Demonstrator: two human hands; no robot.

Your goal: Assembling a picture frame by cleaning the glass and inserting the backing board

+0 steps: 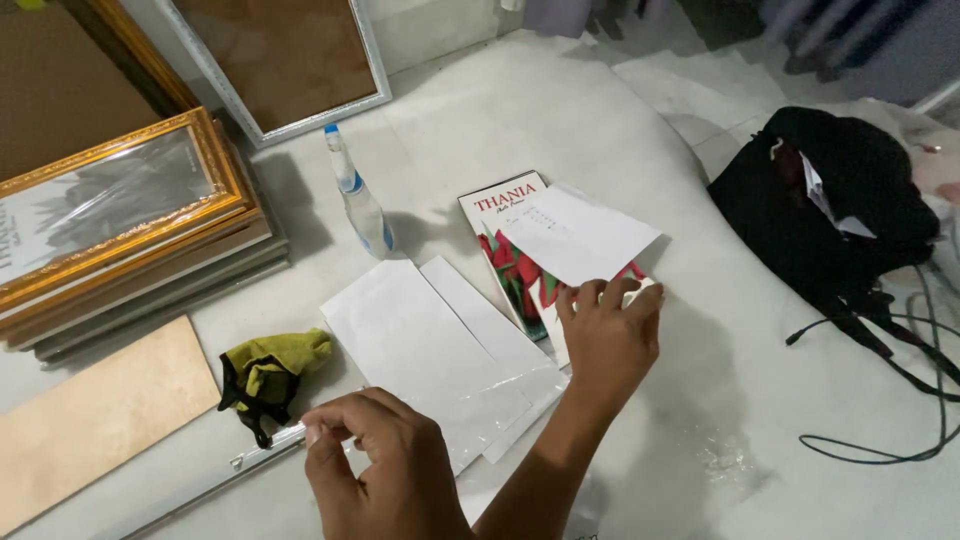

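Early days I reckon: right hand (608, 335) pinches the white paper (575, 238) over the printed picture (515, 262), left hand (375, 455) grip curled shut on nothing obvious; gold frame (120, 205) untouched.

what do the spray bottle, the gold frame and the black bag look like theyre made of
Spray bottle: looks like clear plastic, see-through body with a blue and white nozzle.
Gold frame: ornate gilt moulding with a shiny finish, wood or resin, cannot tell; its centre glints like film or glass.
Black bag: soft matte fabric, judging by its slumped folds.
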